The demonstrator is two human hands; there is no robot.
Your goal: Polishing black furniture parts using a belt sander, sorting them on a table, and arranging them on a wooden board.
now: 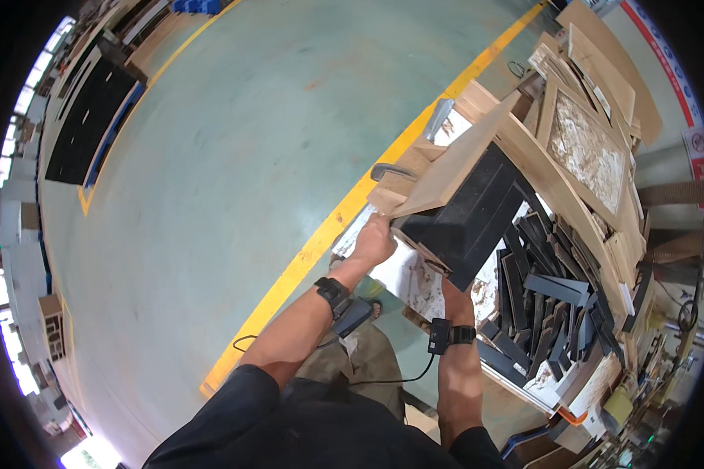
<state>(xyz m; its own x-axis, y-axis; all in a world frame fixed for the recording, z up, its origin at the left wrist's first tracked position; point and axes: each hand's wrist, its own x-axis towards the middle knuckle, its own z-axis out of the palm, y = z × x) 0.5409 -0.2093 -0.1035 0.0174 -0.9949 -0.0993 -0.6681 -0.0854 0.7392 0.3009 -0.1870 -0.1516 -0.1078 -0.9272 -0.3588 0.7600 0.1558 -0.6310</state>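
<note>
A black panel with thin grooves lies tilted in front of me, and a tan board stands up along its far edge. My left hand is closed around the near left corner where the boards meet. At the black panel's near edge is my right hand; its fingers are hidden under the panel. Beneath the boards is a white, brown-smudged work surface. Small tan wood blocks and a grey clamp-like metal part sit just beyond my left hand.
Several black and grey strips are heaped to the right. Behind them lean large boards, one with a stained panel. A yellow line crosses the green floor to the left. Black panels lie stacked at the far left.
</note>
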